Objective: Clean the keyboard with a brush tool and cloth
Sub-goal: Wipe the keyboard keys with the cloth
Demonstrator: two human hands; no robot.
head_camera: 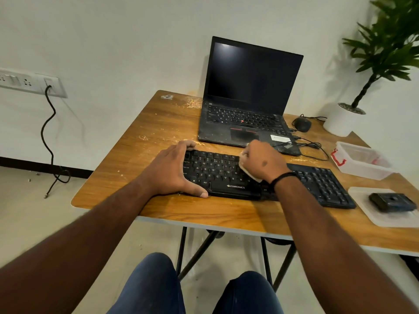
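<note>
Two hands are working on one black Zebronics keyboard (pixel 226 175), which is lying near the front edge of the wooden folding table (pixel 158 123), just in front of the laptop (pixel 247 103). The left hand (pixel 172 171) is bracing the keyboard's left end, fingers straight over the far edge and thumb pressing along the near edge. The right hand (pixel 263 162) is curling tightly round a pale cloth (pixel 249 173) and pressing it onto the middle keys, so the wiping step seems to be in hand.

The next move probably calls for sweeping the cloth rightwards over the uncovered keys and number pad while the left hand is steadying the board against sliding.

Counting the rest: one laptop with a dark screen, one wired mouse (pixel 301 123) at the far right, one potted plant (pixel 353 109) beyond it, one clear plastic box (pixel 360 159) with a red latch, and one dark block-shaped tool (pixel 392 201) resting on a white tray (pixel 385 218) at the near right. Whether that tool is the brush, I cannot tell. Many yellowish crumbs are lying scattered over the tabletop.
</note>
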